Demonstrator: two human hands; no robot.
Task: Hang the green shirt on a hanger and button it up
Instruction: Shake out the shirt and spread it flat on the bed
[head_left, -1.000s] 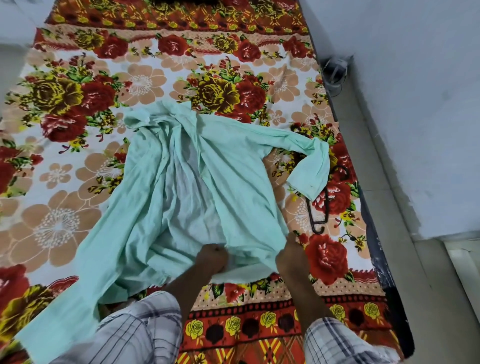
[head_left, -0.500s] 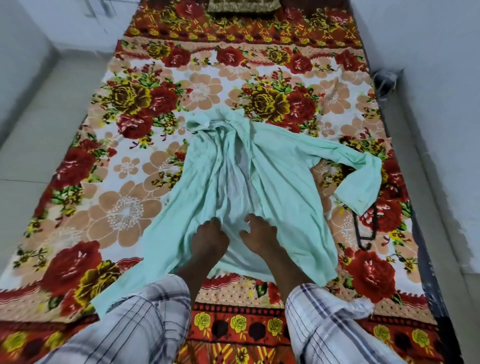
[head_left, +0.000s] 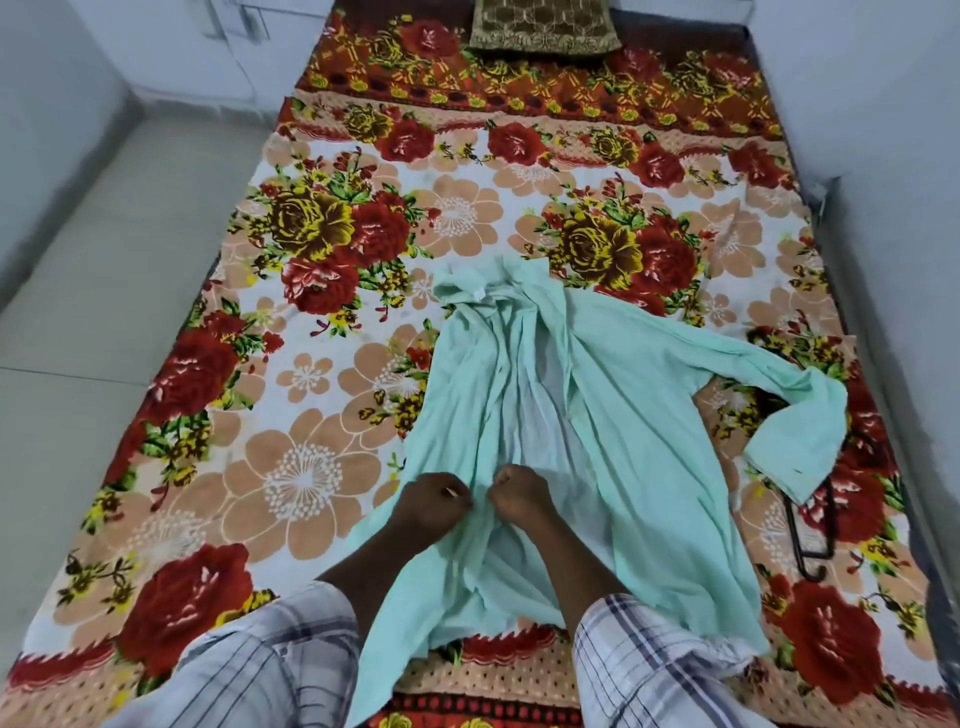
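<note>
Low in the centre of the frame, the left hand (head_left: 434, 506) and right hand (head_left: 522, 499) now sit almost touching, each with fingers curled tight into the cloth of the green shirt (head_left: 639, 415). A second ago they were spread apart down at the hem. The shirt lies open-fronted on the bed (head_left: 322, 467), collar towards the upper centre. They seem to be drawing the front edges together, though I cannot tell whether a button is pinched. The hanger (head_left: 795, 535) remains at the right edge, partly under the sleeve cuff, so hanging is not yet done.
</note>
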